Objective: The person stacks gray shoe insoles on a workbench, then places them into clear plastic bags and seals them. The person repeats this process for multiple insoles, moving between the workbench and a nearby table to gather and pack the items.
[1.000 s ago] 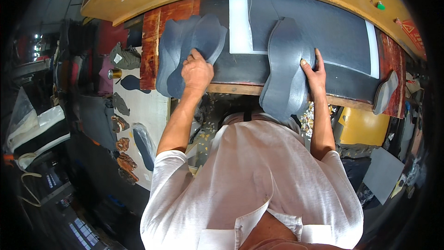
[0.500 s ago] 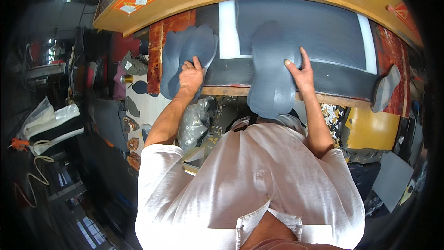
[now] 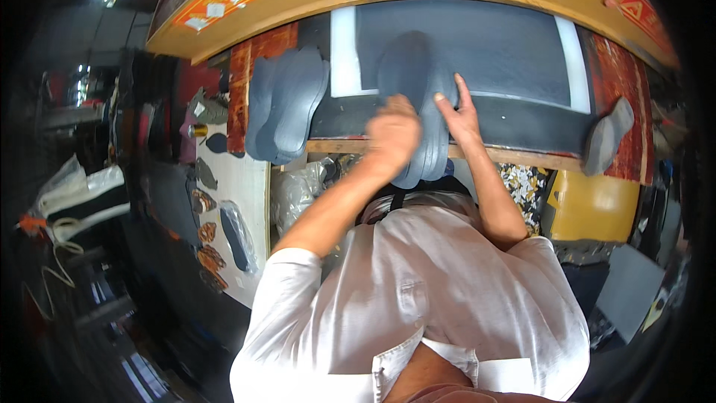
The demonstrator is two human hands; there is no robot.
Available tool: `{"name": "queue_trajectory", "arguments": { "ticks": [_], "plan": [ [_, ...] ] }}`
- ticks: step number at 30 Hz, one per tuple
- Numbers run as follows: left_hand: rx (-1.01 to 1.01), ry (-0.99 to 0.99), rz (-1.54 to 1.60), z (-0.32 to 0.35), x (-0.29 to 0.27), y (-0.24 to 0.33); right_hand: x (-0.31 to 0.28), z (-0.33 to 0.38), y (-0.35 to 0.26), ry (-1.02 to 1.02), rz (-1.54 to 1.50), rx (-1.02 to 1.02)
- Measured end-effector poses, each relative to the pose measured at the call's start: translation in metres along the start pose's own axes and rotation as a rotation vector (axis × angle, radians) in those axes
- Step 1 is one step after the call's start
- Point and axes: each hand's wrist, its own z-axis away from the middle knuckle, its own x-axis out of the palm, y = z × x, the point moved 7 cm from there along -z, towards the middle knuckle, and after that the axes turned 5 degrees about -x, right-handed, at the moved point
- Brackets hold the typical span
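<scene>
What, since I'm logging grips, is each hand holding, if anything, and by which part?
Right hand: the grey sole stack, by its right edge. Left hand: blurred; its hold cannot be told.

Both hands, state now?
Left hand: blurred, over the stack of grey, flat, sole-shaped pieces; grip can't be told.
Right hand: thumb and index spread at the stack's right edge; grip unclear.

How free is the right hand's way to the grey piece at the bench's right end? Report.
Probably yes: just dark work surface seems to lie between the right hand and the grey piece, though the hand touches the grey soles and would have to leave them.
</scene>
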Motion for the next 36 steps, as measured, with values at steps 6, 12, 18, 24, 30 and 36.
{"name": "queue_trajectory", "arguments": {
  "ticks": [6,12,18,24,30,36],
  "plan": [
    [-0.104,-0.033,0.282,0.017,0.019,-0.024,0.0,0.007,-0.015,-0.026,-0.019,0.047],
    [-0.479,0.129,0.039,0.0,0.014,-0.227,0.006,0.007,-0.016,0.045,-0.022,0.131],
    [-0.262,0.06,-0.041,-0.004,0.043,-0.291,0.01,0.004,-0.018,0.098,-0.04,0.046],
    [-0.216,0.182,-0.206,-0.002,0.046,-0.291,0.013,0.005,-0.015,0.165,-0.016,0.08],
    [-0.171,0.213,-0.291,0.005,0.066,-0.286,0.012,0.008,-0.02,0.209,0.023,0.05],
    [-0.268,-0.071,-0.097,-0.023,0.041,-0.296,0.009,0.004,-0.017,0.198,-0.009,0.01]
  ]
}}
